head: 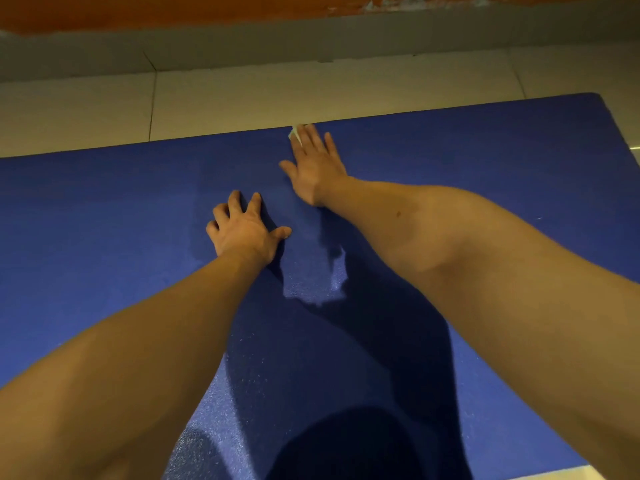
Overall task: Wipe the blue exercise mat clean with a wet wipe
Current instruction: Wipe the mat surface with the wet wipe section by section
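The blue exercise mat (104,216) lies flat on the tiled floor and fills most of the view. My right hand (317,164) is stretched out flat at the mat's far edge, pressing a white wet wipe (294,134); only a small corner of the wipe shows beside my fingers. My left hand (244,228) rests on the mat nearer to me, fingers spread and bent, holding nothing. A damp, shiny streak (311,275) runs on the mat between my two forearms.
Pale floor tiles (242,98) border the mat's far side, then a grey skirting (311,43) and an orange wall (138,8). The mat's right corner (597,98) is in view. Dark shadows fall across the near part of the mat.
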Action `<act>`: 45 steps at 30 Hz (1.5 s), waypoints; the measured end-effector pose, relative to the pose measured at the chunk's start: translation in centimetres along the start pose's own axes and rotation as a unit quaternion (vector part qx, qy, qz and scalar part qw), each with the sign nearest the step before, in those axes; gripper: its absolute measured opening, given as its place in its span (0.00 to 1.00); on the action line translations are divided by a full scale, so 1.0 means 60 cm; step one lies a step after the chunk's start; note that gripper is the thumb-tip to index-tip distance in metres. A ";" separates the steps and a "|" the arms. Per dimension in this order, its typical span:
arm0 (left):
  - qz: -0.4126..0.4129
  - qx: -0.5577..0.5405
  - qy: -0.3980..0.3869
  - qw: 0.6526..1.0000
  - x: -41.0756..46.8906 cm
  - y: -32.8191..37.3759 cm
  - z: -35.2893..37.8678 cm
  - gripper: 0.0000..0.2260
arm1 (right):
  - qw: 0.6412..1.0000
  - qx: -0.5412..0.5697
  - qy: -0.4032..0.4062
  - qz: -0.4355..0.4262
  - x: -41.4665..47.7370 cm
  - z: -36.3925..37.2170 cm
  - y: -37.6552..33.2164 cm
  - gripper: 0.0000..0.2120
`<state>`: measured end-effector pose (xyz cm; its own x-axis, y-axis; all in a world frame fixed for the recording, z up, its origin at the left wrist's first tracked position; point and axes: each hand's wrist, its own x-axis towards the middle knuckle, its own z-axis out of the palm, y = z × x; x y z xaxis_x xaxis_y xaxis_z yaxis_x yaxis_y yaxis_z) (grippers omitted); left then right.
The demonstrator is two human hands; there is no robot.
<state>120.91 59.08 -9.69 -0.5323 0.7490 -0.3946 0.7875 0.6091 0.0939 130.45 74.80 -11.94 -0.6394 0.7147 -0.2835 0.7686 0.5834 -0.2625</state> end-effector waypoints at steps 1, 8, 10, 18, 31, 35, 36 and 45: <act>-0.001 0.001 0.001 1.000 0.000 0.000 0.000 0.41 | 1.000 -0.011 -0.003 -0.014 -0.001 -0.003 0.007 0.34; 0.005 -0.001 0.008 1.000 -0.001 -0.005 0.004 0.40 | 0.989 -0.046 0.016 0.139 -0.021 -0.048 0.175 0.34; 0.005 -0.004 0.007 1.000 0.000 -0.004 0.004 0.40 | 0.974 -0.046 0.016 0.221 -0.039 -0.061 0.227 0.35; 0.002 0.002 0.002 1.000 -0.002 -0.003 0.005 0.40 | 0.980 0.018 0.034 0.193 -0.050 -0.034 0.140 0.35; 0.005 0.010 0.000 1.000 -0.003 -0.005 0.006 0.40 | 0.970 -0.071 0.010 0.231 -0.136 -0.034 0.248 0.37; 0.016 0.012 0.022 1.000 -0.019 0.000 0.008 0.36 | 0.980 0.005 0.078 0.182 -0.152 0.016 0.156 0.36; 0.025 0.012 0.028 0.999 -0.025 -0.001 0.010 0.35 | 0.984 0.016 0.084 0.156 -0.161 0.031 0.128 0.36; 0.065 0.043 0.024 0.997 -0.078 0.003 0.024 0.36 | 0.997 -0.032 0.042 0.056 -0.215 0.045 0.123 0.34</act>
<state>124.00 55.32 -9.15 -0.4365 0.8335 -0.3389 0.8736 0.4827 0.0619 144.29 68.85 -12.72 -0.5479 0.8045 -0.2291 0.8363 0.5200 -0.1739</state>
